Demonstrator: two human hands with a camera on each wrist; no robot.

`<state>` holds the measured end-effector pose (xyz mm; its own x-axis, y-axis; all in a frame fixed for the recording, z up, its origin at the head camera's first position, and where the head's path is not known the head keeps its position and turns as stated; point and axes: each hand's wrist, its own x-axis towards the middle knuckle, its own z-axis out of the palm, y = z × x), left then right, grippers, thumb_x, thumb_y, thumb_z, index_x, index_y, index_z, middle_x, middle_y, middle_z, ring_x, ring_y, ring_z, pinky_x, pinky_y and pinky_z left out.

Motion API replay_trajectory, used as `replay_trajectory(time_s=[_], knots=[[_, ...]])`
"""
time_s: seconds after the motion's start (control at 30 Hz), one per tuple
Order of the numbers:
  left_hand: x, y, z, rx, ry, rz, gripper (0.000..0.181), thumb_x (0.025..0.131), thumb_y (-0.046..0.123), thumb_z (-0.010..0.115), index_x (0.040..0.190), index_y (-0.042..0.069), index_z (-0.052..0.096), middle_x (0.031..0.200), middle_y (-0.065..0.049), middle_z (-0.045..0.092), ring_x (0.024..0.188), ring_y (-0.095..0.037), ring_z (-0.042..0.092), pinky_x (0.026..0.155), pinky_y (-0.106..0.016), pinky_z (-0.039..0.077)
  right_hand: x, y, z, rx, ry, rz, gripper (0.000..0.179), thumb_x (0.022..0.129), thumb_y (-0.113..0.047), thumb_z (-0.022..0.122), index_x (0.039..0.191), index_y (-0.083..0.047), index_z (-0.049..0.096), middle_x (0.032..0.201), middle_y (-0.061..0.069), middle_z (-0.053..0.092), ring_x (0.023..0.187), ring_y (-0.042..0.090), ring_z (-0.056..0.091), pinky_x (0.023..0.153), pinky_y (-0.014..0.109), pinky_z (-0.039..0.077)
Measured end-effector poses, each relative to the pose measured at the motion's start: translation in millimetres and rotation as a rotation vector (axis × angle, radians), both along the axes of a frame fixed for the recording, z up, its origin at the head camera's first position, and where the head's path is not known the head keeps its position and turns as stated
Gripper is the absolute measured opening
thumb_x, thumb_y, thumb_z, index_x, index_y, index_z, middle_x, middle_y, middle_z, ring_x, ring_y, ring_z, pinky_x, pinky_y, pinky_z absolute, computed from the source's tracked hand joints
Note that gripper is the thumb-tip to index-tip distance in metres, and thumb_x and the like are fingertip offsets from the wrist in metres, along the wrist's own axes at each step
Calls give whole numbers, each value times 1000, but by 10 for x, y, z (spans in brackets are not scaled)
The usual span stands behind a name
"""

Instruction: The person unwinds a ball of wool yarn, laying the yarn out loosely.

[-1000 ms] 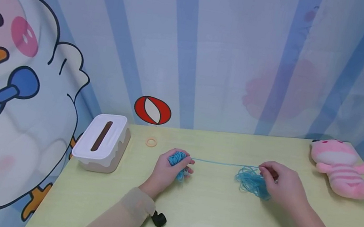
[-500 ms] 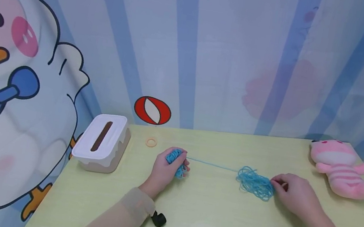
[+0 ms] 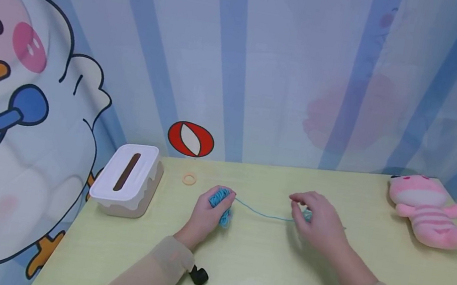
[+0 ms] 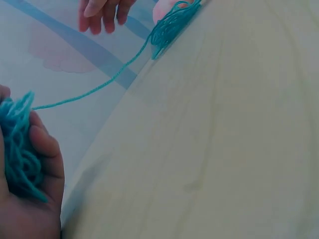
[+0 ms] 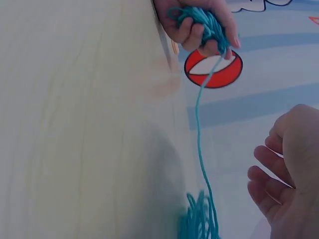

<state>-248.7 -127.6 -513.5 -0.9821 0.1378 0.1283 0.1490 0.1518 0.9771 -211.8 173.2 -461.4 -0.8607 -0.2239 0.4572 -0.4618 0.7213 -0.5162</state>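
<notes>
My left hand point(image 3: 200, 219) grips a bundle of blue yarn point(image 3: 219, 197), loops bulging out between thumb and fingers. From it a slack strand point(image 3: 262, 213) runs rightward to a loose heap of the same yarn point(image 4: 172, 27) on the table. My right hand point(image 3: 322, 230) hovers over that heap and hides most of it in the head view. In the right wrist view, its fingers point(image 5: 269, 162) are loosely bent with nothing between them, beside the strand and the heap's looped end.
A lidded box point(image 3: 142, 187) with a slotted white top stands at the table's left. Near it lies a small orange ring point(image 3: 189, 179). A pink plush toy point(image 3: 430, 211) lies at the back right. A printed curtain point(image 3: 277, 70) hangs along the table's far edge.
My right hand first pulled back right from the strand, then came left and up over the heap. The strand went from taut to sagging. My left hand has barely moved.
</notes>
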Motion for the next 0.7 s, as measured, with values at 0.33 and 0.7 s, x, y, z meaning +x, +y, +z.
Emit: replay_trajectory(time_s=[0.33, 0.7], knots=[[6, 9, -1, 0, 20, -25, 35, 111, 34, 68, 134, 7, 69, 114, -23, 75, 93, -16, 68, 89, -22, 59, -184, -765, -136, -12, -337, 200, 55, 114, -31, 61, 162, -4, 51, 149, 11, 72, 141, 39, 67, 117, 58, 54], [15, 10, 27, -42, 32, -11, 37, 107, 34, 75, 136, 13, 70, 117, -13, 76, 97, -19, 67, 91, -23, 58, -202, -965, -209, -115, -291, 89, 19, 110, -16, 66, 121, -9, 81, 108, 2, 84, 99, 17, 77, 94, 44, 65]])
